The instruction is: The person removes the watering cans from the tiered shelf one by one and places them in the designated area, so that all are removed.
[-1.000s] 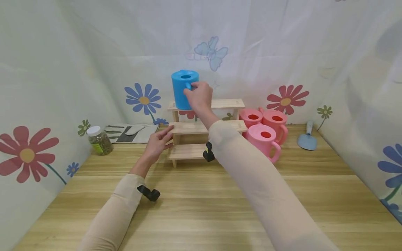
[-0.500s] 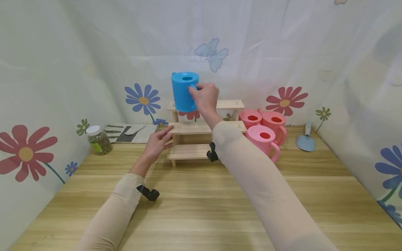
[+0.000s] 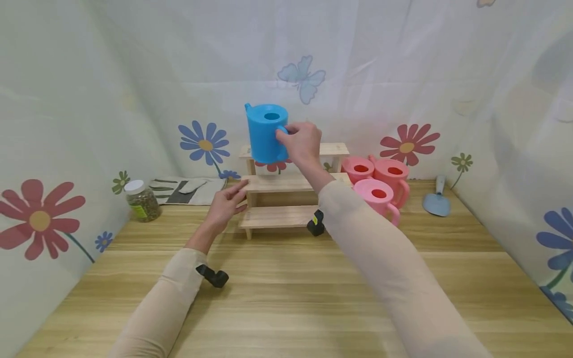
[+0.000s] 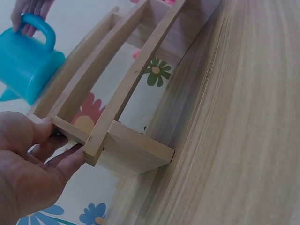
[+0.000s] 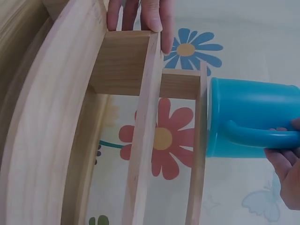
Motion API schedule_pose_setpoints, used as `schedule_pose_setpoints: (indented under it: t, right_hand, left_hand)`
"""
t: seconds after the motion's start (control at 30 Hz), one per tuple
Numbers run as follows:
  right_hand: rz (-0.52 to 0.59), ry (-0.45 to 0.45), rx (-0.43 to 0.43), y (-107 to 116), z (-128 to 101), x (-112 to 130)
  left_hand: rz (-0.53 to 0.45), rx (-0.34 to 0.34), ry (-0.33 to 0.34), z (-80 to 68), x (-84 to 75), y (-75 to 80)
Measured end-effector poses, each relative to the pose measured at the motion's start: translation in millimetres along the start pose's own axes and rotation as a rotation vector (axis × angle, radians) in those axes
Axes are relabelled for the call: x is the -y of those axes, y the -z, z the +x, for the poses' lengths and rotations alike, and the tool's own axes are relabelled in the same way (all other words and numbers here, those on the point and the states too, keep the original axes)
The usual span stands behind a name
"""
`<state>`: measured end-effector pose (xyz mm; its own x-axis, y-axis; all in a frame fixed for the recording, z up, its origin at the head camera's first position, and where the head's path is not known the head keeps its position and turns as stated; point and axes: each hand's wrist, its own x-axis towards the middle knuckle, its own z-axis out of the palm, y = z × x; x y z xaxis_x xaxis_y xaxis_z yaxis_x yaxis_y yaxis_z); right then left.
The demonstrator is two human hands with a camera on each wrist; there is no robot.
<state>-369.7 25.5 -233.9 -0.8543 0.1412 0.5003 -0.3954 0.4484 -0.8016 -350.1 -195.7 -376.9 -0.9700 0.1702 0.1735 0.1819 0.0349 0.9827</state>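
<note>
While gripped, blue can (image 3: pixel 265 133) hangs left.

In the right wrist view we see only the fingertips of the right hand (image 5: pixel 287 161) at the picture's edge, and the blue watering can (image 5: pixel 251 118) is cut off on the right. The rearmost pink watering can (image 3: pixel 358 169) is partly hidden behind the two others. We cannot tell what fills the jar (image 3: pixel 142 201).
</note>
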Motion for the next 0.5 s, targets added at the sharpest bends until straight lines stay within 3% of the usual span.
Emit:
schedule_pose_setpoints:
  t: [0.27, 0.5]
  right_hand:
    - [0.041, 0.011, -0.011, 50, -32, -26]
    - [-0.016, 0.141, -0.018, 88, -63, -41]
  left_hand:
    - [0.011, -0.007, 0.002, 5.9, 11.4, -1.0]
    - [0.032, -0.032, 0.012, 5.7, 7.9, 0.3]
